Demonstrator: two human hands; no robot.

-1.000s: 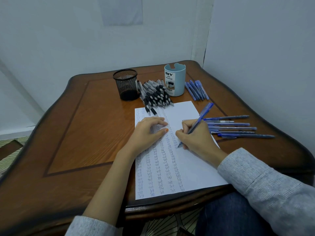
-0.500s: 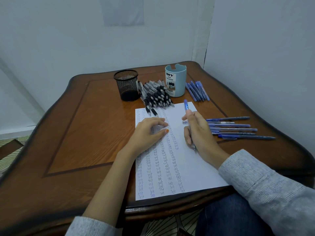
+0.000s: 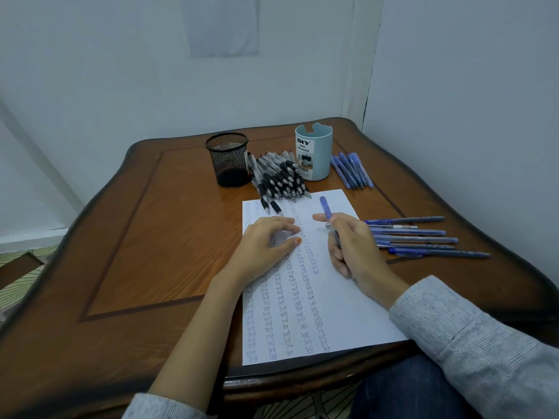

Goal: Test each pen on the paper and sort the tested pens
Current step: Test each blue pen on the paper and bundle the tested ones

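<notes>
A white paper covered in columns of the word "test" lies at the table's near edge. My left hand rests flat on its upper left part. My right hand holds a blue pen over the paper's upper right, the pen's blue end pointing away from me. Several blue pens lie in a row to the right of the paper. A pile of black-grip pens lies just beyond the paper's top edge. A small group of blue pens lies at the back right.
A black mesh cup and a light blue "DIY" organiser cup stand at the back of the brown wooden table. White walls close in behind and to the right. My knee in dark trousers shows below the table edge.
My right hand lifted the blue pen's tip off the paper and turned the pen so its end points away from me. My left hand stayed put.
</notes>
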